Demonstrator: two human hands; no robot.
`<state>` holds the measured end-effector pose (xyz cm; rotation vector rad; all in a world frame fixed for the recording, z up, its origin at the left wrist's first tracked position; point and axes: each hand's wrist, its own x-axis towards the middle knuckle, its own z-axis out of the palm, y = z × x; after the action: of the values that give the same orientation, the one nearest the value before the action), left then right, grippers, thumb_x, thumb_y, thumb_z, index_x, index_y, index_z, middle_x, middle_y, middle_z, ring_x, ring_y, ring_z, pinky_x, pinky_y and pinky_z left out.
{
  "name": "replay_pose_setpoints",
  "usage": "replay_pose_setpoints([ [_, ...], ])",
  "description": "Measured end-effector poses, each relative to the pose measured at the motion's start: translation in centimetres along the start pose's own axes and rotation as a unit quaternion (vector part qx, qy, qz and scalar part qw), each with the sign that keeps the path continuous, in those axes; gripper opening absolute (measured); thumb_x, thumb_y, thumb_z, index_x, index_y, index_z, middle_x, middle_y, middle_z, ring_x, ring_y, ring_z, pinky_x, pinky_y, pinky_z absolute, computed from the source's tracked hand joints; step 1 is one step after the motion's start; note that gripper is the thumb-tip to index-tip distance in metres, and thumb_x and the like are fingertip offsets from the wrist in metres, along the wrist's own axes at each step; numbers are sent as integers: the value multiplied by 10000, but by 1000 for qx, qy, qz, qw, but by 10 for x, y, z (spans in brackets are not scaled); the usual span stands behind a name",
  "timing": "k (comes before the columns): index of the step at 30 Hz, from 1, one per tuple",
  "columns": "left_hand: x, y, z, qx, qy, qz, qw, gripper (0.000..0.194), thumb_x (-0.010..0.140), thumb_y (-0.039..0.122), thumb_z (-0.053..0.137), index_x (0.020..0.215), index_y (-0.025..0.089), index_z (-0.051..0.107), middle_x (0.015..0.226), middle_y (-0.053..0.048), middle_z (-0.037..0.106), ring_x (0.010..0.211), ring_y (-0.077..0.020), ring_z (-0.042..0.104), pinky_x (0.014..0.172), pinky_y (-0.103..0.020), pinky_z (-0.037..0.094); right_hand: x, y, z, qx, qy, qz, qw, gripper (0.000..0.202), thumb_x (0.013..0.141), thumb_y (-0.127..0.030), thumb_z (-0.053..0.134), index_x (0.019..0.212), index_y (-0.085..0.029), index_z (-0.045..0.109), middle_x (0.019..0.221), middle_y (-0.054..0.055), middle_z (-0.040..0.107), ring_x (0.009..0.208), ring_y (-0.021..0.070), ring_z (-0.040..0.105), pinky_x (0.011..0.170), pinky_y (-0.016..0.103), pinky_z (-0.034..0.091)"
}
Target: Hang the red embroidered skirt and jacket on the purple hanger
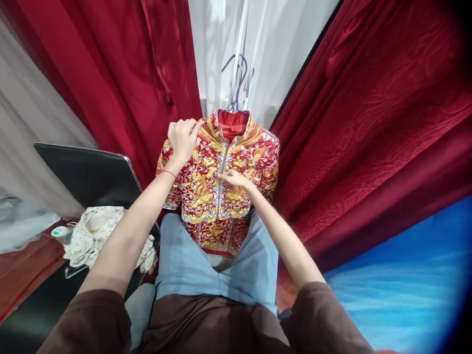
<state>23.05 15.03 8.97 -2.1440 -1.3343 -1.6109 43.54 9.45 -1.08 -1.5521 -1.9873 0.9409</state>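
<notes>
A red jacket [202,179], densely embroidered in gold and silver, hangs on a purple hanger [236,93] before my knees. Its stand-up collar shows a red lining with a small label. The shoulder on the left is in the grip of my left hand [183,140], whose fingers curl over the cloth. At the middle of the chest, my right hand [234,178] pinches the front closure; I cannot tell whether a small fastener is between the fingertips. A red embroidered lower piece [217,236] shows below the jacket's hem, between my legs.
To the left stands a black chair [88,172] with white spotted cloth [92,236] heaped on its seat. A small round white container [60,231] is beside the cloth. Red drapes [368,123] hang on both sides, and blue fabric [398,285] lies at lower right.
</notes>
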Motion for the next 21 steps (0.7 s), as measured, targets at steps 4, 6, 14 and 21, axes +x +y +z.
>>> replay_pose_setpoints([
  [4, 6, -14, -6, -38, -32, -12, 999, 472, 909, 635, 477, 869, 206, 669, 903, -66, 698, 971, -226, 618, 877, -322, 423, -19, 7, 13, -202, -26, -73, 976, 576, 904, -353, 602, 1427, -130, 513, 1451, 165, 545, 1239, 246, 598, 1035, 351, 468],
  [6, 7, -32, -8, -61, -52, -29, 996, 458, 881, 640, 517, 897, 210, 674, 902, -48, 697, 911, -198, 613, 833, -293, 433, -33, 9, 15, -283, -38, -57, 957, 560, 877, -301, 631, 1409, -153, 536, 1417, 165, 575, 1210, 265, 616, 983, 350, 488],
  [14, -3, -83, -2, -129, -97, -99, 982, 543, 888, 664, 462, 808, 162, 653, 729, -40, 617, 705, -154, 537, 674, -265, 438, -72, -19, -99, -301, 388, -157, 857, 453, 996, -514, 371, 1112, -176, 650, 1044, 123, 689, 971, 250, 622, 872, 410, 481],
  [21, 4, -35, -18, 12, -129, 34, 991, 477, 849, 664, 534, 909, 212, 673, 861, -49, 698, 855, -214, 609, 779, -299, 421, -60, -1, -139, -410, 334, -151, 835, 627, 951, -647, 384, 1271, -128, 530, 1131, 192, 646, 1035, 317, 590, 897, 472, 461],
])
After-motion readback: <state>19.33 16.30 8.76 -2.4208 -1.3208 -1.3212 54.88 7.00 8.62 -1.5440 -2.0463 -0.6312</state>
